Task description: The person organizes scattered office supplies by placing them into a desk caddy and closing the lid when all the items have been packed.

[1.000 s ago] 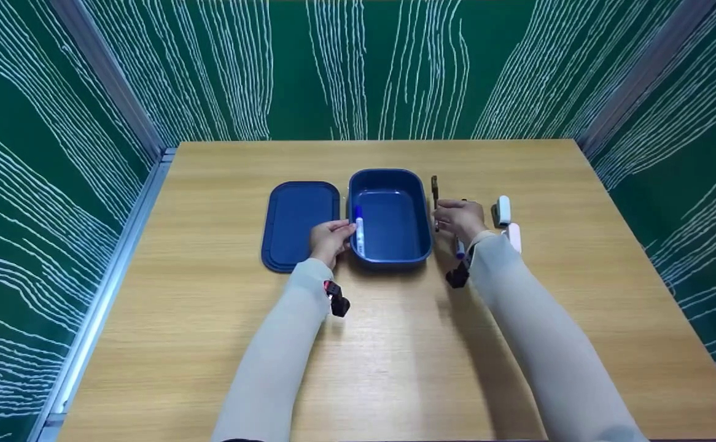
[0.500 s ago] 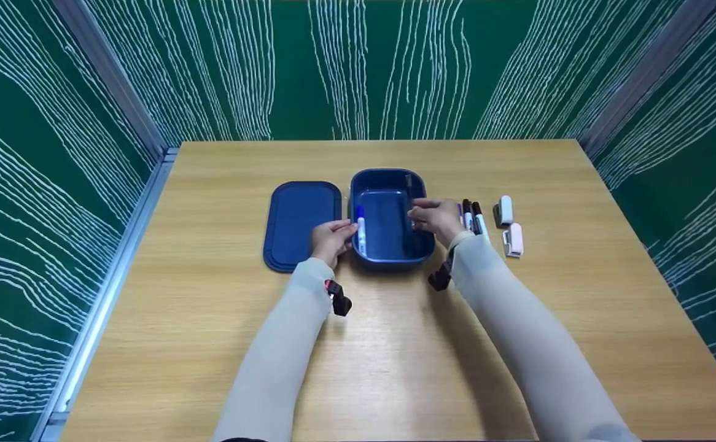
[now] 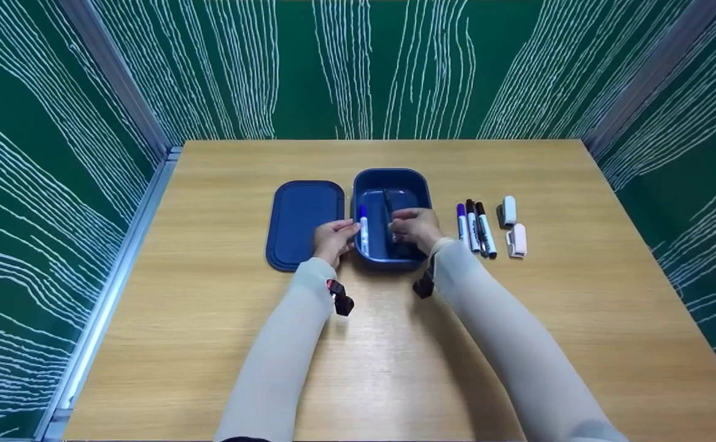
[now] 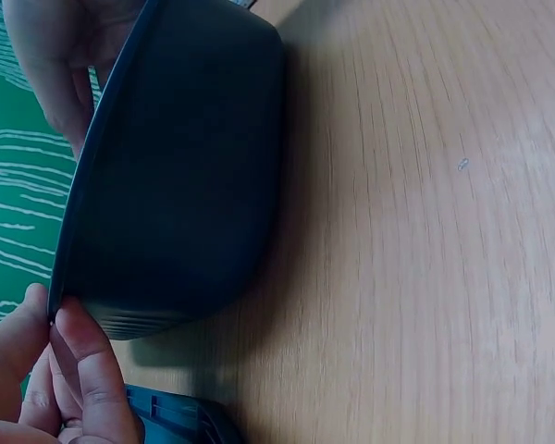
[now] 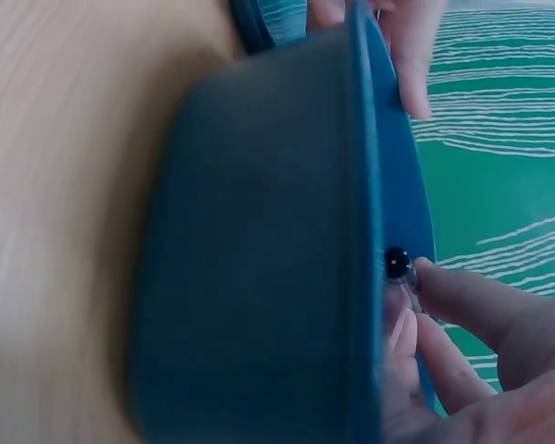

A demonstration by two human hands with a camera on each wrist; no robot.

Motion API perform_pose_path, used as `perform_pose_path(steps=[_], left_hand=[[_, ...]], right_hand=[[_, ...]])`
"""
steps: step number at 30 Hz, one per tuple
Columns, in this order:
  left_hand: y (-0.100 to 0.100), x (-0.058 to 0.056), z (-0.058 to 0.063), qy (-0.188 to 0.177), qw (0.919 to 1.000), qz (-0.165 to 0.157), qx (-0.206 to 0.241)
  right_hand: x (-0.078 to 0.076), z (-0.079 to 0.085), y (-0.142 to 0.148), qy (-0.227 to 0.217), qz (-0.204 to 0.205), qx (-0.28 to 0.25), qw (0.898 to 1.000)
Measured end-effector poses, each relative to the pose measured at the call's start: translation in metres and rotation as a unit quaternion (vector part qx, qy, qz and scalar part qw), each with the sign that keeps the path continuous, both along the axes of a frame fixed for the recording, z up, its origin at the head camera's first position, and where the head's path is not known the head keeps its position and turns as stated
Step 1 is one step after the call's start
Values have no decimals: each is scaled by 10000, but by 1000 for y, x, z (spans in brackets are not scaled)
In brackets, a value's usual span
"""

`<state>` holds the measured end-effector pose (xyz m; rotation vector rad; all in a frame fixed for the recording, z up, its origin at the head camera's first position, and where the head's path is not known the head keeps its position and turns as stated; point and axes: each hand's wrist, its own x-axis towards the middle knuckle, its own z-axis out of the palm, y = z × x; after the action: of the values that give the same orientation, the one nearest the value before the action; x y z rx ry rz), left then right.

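Observation:
The deep blue box [image 3: 389, 265] stands uncovered on the table. My left hand [image 3: 334, 239] pinches its left rim between thumb and fingers, as the left wrist view also shows. Inside, along the left wall, lies a white marker [image 3: 364, 236] with a blue cap. My right hand [image 3: 414, 227] reaches over the right rim and holds a slim dark pen [image 3: 387, 201] between thumb and fingertips, tilted above the box floor. In the right wrist view a black rounded pen end [image 5: 398, 263] shows at the fingertips, and the box wall hides the rest of it.
Left of the box lies its flat blue lid [image 3: 306, 227]. To the right several markers are lined up, among them a purple-capped marker [image 3: 462, 221] and a black-capped marker [image 3: 486, 230]. Beyond them sit a small white rounded item [image 3: 508, 210] and a similar pink one [image 3: 517, 240].
My right hand has lifted the dark pen from the table beside the box and carried it left, over the rim and inside. The left hand keeps its hold on the rim.

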<state>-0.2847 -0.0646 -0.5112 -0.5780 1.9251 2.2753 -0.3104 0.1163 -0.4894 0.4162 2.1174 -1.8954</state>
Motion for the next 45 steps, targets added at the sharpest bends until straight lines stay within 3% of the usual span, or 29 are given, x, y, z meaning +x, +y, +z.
perform_pose_path(steps=[12, 18, 28, 45], left_hand=[[1, -2, -4, -49, 9999, -52, -91], [-1, 0, -3, 16, 10000, -33, 4], [-1, 0, -2, -61, 9999, -61, 127], [1, -1, -1, 36, 10000, -47, -9]], right_hand=[[1, -24, -22, -266, 237, 341, 9988], [2, -31, -25, -119, 450, 795, 9957], [0, -35, -28, 129, 815, 1849, 9793], [-6, -36, -31, -55, 831, 2145, 9732]])
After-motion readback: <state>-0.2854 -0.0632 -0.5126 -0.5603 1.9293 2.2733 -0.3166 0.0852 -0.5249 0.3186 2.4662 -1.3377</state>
